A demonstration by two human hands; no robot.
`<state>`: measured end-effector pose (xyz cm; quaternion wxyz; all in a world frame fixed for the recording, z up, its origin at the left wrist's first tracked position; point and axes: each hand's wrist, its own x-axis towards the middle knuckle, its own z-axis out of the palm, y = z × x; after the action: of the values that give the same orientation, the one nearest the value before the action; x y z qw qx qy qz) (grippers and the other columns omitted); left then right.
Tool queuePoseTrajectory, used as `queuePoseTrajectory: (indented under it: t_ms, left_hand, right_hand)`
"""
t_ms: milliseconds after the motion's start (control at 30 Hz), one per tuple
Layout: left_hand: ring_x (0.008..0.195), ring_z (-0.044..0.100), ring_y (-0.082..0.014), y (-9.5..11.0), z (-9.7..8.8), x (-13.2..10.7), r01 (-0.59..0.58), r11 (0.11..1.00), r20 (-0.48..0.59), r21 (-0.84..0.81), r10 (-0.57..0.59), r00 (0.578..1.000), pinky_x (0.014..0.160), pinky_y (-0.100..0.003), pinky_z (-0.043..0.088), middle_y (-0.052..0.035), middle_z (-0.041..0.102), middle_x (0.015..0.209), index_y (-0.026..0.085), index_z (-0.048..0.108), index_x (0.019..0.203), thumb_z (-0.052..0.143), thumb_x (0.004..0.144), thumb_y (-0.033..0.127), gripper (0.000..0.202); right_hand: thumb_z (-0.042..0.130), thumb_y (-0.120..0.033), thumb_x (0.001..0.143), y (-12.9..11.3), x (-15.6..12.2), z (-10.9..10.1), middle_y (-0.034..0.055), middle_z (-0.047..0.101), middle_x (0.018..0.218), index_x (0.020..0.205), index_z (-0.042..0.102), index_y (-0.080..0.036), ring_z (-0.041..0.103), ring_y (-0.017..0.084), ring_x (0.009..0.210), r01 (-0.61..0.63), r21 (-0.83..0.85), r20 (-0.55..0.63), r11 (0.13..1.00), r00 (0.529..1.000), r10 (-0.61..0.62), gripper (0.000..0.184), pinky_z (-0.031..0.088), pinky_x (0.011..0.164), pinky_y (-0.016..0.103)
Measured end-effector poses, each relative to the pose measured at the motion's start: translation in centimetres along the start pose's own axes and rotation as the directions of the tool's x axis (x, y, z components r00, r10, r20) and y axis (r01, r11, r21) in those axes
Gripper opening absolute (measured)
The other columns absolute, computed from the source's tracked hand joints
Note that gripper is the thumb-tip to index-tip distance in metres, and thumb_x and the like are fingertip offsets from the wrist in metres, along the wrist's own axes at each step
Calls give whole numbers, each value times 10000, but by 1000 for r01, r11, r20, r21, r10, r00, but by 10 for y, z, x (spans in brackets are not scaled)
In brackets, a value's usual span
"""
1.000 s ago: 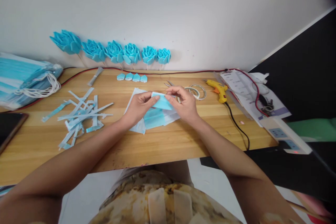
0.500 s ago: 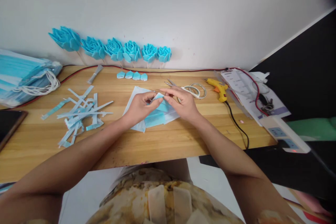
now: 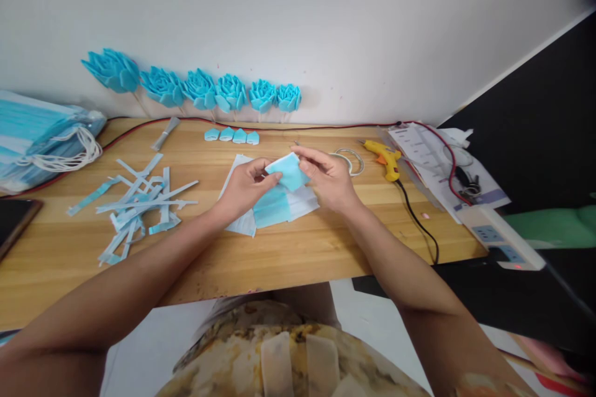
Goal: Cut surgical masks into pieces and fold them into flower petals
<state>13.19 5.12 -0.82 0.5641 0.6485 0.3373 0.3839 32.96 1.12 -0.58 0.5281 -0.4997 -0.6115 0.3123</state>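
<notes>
Between my two hands is a small folded piece of blue mask fabric (image 3: 289,172), its white edge along the top. My left hand (image 3: 246,185) pinches its left corner between thumb and fingers. On the right side, my right hand (image 3: 331,178) grips the other corner with thumb and forefinger. Below them, blue and white mask fabric sheets (image 3: 271,208) lie flat on the wooden table (image 3: 205,267). Several small folded blue petals (image 3: 239,136) sit in a row beyond my hands. Scissors are mostly hidden behind my right hand.
Blue fabric flowers (image 3: 199,89) on sticks lean against the wall. Cut strips (image 3: 139,198) lie in a heap at left, near a bag of masks (image 3: 41,136) and a phone (image 3: 16,223). At right are a tape roll (image 3: 356,162), a yellow glue gun (image 3: 385,158) and a power strip (image 3: 505,239).
The folded piece has turned and shows a broader blue face, with its straight white edge up. My right hand has risen slightly and covers more of the scissors. The view has shifted a little.
</notes>
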Motion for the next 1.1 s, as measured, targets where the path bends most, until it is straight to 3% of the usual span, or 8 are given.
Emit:
queuePoseTrajectory:
  t_ms: [200,333,433,533,600,700,900,1100]
  left_hand:
    - [635,572,-126,-2,-1,3,14,1000,-95,-23,-16,995,609,-256,434,-11,650,692,178,618,771,738,793,386,241]
    - [524,490,-93,7,0,0,-64,995,-245,-71,44,968,525,-232,398,38,553,584,198,535,736,660,872,391,267]
    - [530,481,-85,15,4,-6,-124,992,-162,8,124,979,539,-226,398,23,545,561,178,573,654,617,912,393,338]
    - [636,588,-115,14,9,-10,-80,997,-5,18,81,997,583,-237,442,-20,694,726,169,712,815,629,890,355,217]
    - [737,636,-143,10,11,-10,-54,998,37,19,53,998,641,-251,473,-38,746,855,175,746,934,637,871,333,202]
    - [816,633,-161,6,11,-8,-71,997,60,5,70,996,700,-263,485,-36,746,911,183,757,971,640,867,343,224]
    - [681,529,-122,7,7,-6,-64,997,43,-39,65,997,652,-242,444,5,643,735,183,700,787,692,849,448,273]
    - [595,447,-105,0,5,-3,-49,999,-103,-11,47,994,578,-243,364,24,503,595,178,583,626,695,834,433,347]
  right_hand:
    - [735,-500,832,9,3,2,56,775,1134,1150,770,-241,713,195,955,-117,156,-65,981,990,129,412,609,794,322]
    - [714,-468,857,7,2,3,43,775,1044,1156,767,-245,702,182,901,-106,104,-124,989,985,119,376,600,778,315]
    - [669,-400,894,2,0,5,22,739,892,1152,764,-254,655,150,735,-29,-42,-168,999,986,21,311,578,674,298]
    - [641,-315,915,-3,-4,9,9,711,858,1149,754,-263,633,139,719,130,-205,-149,970,975,-162,264,569,702,305]
    - [629,-265,931,-5,-6,12,5,709,856,1168,742,-271,634,137,739,240,-290,-94,926,956,-277,263,564,745,310]
    - [612,-234,954,-6,-9,15,1,714,844,1201,724,-285,641,138,746,348,-350,-13,870,927,-376,276,556,758,313]
    - [524,-255,1003,-8,-10,13,15,772,968,1339,654,-313,707,156,846,351,-356,41,866,932,-360,364,575,815,329]
    - [514,-297,1006,-10,-12,11,22,777,1045,1343,653,-329,719,177,911,323,-312,75,894,946,-316,366,585,877,370]
